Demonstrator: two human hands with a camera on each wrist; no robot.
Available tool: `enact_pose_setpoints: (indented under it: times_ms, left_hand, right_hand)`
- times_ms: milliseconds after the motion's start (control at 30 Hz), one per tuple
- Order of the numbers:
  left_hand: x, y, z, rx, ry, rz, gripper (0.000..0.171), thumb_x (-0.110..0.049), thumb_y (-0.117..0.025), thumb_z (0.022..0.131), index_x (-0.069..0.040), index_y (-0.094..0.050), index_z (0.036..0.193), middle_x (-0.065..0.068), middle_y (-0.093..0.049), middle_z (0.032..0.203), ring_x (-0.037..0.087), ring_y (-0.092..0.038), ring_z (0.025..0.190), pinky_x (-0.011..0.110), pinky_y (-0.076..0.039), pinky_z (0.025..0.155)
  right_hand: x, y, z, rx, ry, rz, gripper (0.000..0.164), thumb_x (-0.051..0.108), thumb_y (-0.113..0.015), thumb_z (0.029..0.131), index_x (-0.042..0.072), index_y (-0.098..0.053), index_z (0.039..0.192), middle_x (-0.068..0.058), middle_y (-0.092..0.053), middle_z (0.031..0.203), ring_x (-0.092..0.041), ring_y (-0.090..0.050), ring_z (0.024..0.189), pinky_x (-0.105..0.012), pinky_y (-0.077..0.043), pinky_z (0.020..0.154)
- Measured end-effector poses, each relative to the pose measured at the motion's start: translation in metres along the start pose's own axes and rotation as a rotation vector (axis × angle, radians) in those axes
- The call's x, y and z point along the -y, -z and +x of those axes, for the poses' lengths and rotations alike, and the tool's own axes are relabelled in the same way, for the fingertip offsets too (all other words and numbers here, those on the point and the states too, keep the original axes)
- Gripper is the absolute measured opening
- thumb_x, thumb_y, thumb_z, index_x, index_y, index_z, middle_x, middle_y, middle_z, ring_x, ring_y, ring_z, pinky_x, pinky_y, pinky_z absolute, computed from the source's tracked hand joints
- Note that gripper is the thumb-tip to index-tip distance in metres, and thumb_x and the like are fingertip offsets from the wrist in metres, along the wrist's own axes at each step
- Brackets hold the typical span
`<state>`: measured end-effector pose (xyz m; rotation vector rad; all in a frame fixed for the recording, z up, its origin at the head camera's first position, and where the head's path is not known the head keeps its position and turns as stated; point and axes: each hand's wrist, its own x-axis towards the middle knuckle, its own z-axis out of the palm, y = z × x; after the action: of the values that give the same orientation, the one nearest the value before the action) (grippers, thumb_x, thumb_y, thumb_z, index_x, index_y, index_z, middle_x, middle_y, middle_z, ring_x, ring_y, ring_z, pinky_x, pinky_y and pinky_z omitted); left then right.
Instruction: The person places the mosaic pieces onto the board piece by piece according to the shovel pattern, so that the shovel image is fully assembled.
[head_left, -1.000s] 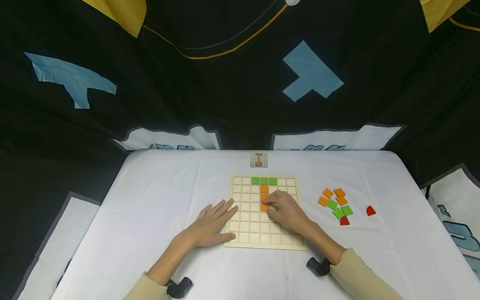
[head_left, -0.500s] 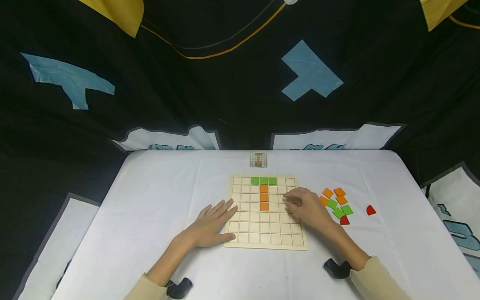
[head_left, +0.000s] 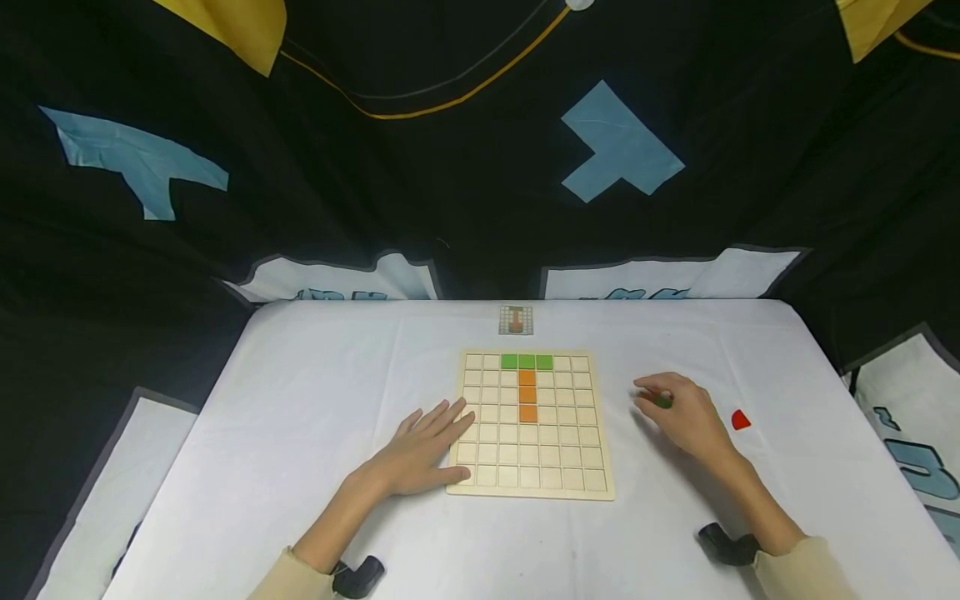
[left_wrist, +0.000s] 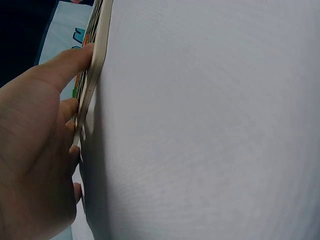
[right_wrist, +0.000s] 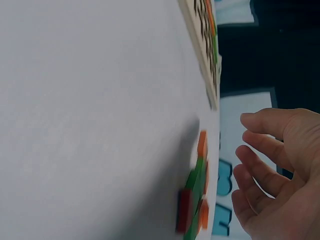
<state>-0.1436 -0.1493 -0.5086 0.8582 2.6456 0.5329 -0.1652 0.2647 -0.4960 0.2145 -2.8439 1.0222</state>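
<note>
Rests spread left hand (head_left: 420, 450) on board (head_left: 551, 454) at 9 o'clock; hovers loose, empty right hand (head_left: 688, 417) over tiles (right_wrist: 199, 180) toward 3. Lengthwise along orange column (head_left: 528, 396): 12–6.

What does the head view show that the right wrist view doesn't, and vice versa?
Only the head view: the patterned card, sleeves and a red piece lying apart. Only the right wrist view: the palm side of the right hand and a second red piece beside loose green pieces. Both: that hand, the board and at least one such green piece.
</note>
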Motion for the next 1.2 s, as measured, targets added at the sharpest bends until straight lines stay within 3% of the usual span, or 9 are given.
enact_pose_setpoints:
  times_ms: [167, 500, 900, 1200]
  left_hand:
    - [0.000, 0.000, -0.001, -0.003, 0.003, -0.004, 0.078, -0.055, -0.054, 0.097, -0.012, -0.030, 0.158, 0.009, -0.014, 0.166, 0.032, -0.011, 0.151, 0.061, -0.006, 0.116]
    - [0.002, -0.002, 0.000, -0.015, 0.008, -0.021, 0.079, -0.056, -0.055, 0.096, -0.013, -0.030, 0.158, 0.008, -0.014, 0.166, 0.031, -0.011, 0.151, 0.060, -0.006, 0.116]
    - [0.001, -0.001, 0.000, -0.004, 0.012, -0.017, 0.079, -0.054, -0.056, 0.097, -0.013, -0.029, 0.158, 0.008, -0.013, 0.166, 0.031, -0.010, 0.151, 0.060, -0.005, 0.116]
    - [0.001, 0.000, 0.000, -0.004, 0.003, -0.014, 0.079, -0.055, -0.055, 0.097, -0.013, -0.029, 0.159, 0.008, -0.013, 0.166, 0.030, -0.010, 0.151, 0.060, -0.006, 0.116]
  right_hand:
    - [-0.013, 0.009, -0.005, 0.025, -0.036, -0.006, 0.029, 0.012, -0.077, 0.088, 0.002, -0.073, 0.115, -0.015, -0.067, 0.118, -0.030, -0.060, 0.096, -0.043, -0.049, 0.079]
    - [-0.025, 0.009, -0.006, 0.062, -0.038, -0.003, 0.029, 0.007, -0.075, 0.087, -0.001, -0.072, 0.115, -0.024, -0.065, 0.116, -0.040, -0.058, 0.107, -0.055, -0.047, 0.088]
    - [-0.027, 0.002, -0.003, 0.057, -0.029, -0.035, 0.029, 0.005, -0.073, 0.085, -0.003, -0.073, 0.113, -0.023, -0.066, 0.110, -0.038, -0.056, 0.099, -0.048, -0.046, 0.081]
    - [-0.024, -0.005, 0.000, 0.043, -0.019, -0.101, 0.031, 0.009, -0.078, 0.084, -0.004, -0.073, 0.111, -0.025, -0.067, 0.112, -0.041, -0.058, 0.102, -0.057, -0.049, 0.086]
